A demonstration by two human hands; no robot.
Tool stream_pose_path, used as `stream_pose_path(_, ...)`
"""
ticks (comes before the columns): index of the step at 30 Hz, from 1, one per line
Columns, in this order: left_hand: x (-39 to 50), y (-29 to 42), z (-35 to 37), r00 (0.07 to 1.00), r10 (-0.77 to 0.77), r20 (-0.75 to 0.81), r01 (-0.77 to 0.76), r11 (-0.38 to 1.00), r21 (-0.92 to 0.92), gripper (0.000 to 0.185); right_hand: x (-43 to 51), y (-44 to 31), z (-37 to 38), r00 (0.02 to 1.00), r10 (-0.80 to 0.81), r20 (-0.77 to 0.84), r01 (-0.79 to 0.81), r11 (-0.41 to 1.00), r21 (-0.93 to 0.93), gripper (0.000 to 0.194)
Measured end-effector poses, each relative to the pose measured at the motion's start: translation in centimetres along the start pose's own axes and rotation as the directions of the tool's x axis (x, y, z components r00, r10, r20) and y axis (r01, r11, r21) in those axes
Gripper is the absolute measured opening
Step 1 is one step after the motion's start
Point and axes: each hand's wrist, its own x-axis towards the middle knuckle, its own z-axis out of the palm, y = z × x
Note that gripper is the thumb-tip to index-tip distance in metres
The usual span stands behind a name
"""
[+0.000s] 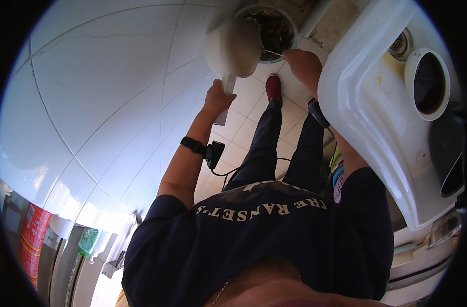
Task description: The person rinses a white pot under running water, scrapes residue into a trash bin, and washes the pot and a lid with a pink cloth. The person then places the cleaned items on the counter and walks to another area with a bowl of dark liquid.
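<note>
My left hand (218, 96) grips the handle of a pale pot (237, 48), held tilted beside a round bucket (293, 34) with dark, mixed contents. The pot hides part of the bucket's near side. My right hand (304, 67) holds a thin metal utensil (274, 53) by one end; its other end reaches the pot's rim, and its kind cannot be told. Both hands are above the tiled floor. On the left forearm is a black strap (193, 145) with a small device and a cable.
At right stands a white sink (345, 92) with a drain (400, 45) and a white bowl (409, 76) of dark liquid. A white tiled wall (114, 76) rises at left. A red shoe (273, 87) is on the floor near the bucket. Bottles stand at lower left.
</note>
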Motion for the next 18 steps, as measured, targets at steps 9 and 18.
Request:
stream_pose_path(9,-0.5,0.4,-0.1,0.999,0.034,0.016,-0.035,0.999,0.036,0.050,-1.0,-0.7,-0.7,0.992,-0.117,0.039,0.113,0.990,0.083,0.015)
stream_pose_path(18,-1.0,1.2,-1.5,0.995,0.028,0.095,-0.034,0.998,0.059,0.048,-0.5,0.8,-1.3,0.992,-0.081,0.094,0.080,0.997,0.021,0.017)
